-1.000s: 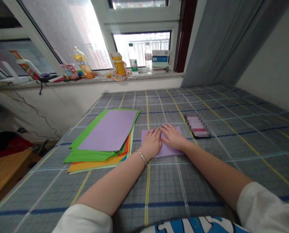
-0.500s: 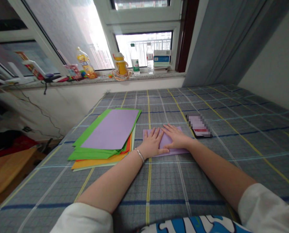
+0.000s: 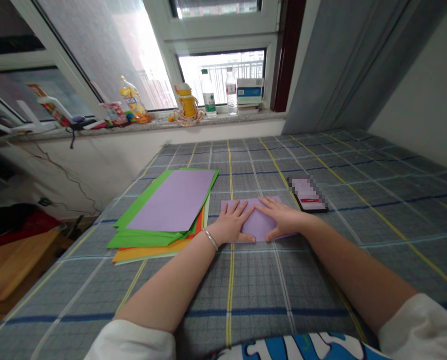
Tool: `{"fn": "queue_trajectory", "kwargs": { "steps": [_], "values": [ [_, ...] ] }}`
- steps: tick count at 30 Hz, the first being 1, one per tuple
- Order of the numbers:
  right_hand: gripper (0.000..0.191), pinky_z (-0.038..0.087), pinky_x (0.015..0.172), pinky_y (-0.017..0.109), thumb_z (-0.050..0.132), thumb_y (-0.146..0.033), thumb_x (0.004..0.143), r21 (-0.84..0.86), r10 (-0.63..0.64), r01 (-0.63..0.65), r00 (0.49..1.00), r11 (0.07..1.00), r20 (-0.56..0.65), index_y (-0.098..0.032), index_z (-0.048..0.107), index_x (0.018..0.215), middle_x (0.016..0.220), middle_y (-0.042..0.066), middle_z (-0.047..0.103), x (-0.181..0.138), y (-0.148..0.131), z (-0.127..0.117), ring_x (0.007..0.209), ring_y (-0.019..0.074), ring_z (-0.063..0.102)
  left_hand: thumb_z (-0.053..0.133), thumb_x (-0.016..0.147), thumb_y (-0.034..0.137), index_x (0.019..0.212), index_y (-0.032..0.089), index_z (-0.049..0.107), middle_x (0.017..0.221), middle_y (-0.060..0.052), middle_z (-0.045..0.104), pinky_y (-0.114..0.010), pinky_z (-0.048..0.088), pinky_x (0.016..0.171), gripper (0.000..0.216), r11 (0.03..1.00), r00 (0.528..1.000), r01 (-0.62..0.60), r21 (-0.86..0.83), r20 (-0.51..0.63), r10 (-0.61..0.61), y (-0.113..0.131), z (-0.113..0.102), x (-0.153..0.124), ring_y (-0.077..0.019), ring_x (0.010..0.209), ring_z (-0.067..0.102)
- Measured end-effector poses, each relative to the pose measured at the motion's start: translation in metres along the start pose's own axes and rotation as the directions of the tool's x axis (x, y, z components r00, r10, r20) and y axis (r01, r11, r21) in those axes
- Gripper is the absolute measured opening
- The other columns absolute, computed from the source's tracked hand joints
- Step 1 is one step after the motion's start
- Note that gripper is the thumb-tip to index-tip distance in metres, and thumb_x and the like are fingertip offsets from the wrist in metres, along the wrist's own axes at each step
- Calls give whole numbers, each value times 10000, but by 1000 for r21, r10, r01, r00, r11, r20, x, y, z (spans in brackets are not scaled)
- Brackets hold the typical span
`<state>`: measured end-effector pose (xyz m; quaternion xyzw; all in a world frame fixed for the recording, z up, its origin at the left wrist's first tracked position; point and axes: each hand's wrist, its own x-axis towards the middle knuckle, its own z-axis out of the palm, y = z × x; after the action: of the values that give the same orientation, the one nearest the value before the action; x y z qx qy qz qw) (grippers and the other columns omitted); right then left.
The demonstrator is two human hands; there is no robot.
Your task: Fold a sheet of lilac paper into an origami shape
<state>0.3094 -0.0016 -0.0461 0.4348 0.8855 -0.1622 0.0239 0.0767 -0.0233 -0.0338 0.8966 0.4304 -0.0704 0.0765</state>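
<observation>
A folded sheet of purple paper (image 3: 261,227) lies flat on the plaid cloth in front of me. My left hand (image 3: 233,224) rests on its left part, fingers spread, a silver bangle at the wrist. On the right part lies my right hand (image 3: 281,217), palm down with the fingers apart. Bare purple paper shows between the two hands. To the left is a loose stack of coloured sheets, with a purple sheet (image 3: 174,200) on top and green sheets (image 3: 144,239) under it. Orange and pale green edges stick out below.
A phone (image 3: 309,195) lies right of the hands on the plaid cloth (image 3: 261,285). Along the windowsill (image 3: 163,122) stand a yellow cup (image 3: 187,102), several bottles and some boxes (image 3: 249,92). A wooden stool or bench (image 3: 16,265) is at the lower left.
My hands have slid apart across the folded purple paper, the left one slightly left and the right one to the right. More of the paper's middle shows now.
</observation>
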Motion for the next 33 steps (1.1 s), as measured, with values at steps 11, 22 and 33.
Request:
{"fn": "queue_trajectory", "kwargs": {
  "steps": [11, 22, 33],
  "values": [
    [1033, 272, 1123, 488, 842, -454, 552, -53, 77, -77, 997, 996, 1, -254, 397, 1463, 1563, 151, 261, -19, -5, -21, 1416, 374, 254, 648, 728, 661, 1523, 272, 161, 1592, -141, 124, -670, 124, 1097, 1010, 996, 993, 74, 51, 93, -78, -17, -16, -23, -405, 1449, 118],
    [997, 325, 1082, 513, 841, -413, 545, -64, 154, -154, 988, 986, -13, -240, 440, 1442, 1535, 152, 328, -36, 10, -22, 1336, 404, 370, 679, 711, 636, 1526, 295, 132, 1593, -135, 94, -681, 115, 1091, 1039, 992, 979, 120, 37, 162, -125, -34, -21, -38, -412, 1453, 74],
    [989, 295, 1096, 541, 816, -457, 552, 27, 131, -132, 991, 991, 22, -270, 429, 1444, 1557, 124, 288, -41, 31, -18, 1378, 398, 310, 656, 706, 670, 1531, 268, 113, 1591, -139, 80, -621, 103, 1122, 1067, 998, 983, 65, -15, 172, -62, -54, -15, -44, -407, 1455, 39]
  ]
}}
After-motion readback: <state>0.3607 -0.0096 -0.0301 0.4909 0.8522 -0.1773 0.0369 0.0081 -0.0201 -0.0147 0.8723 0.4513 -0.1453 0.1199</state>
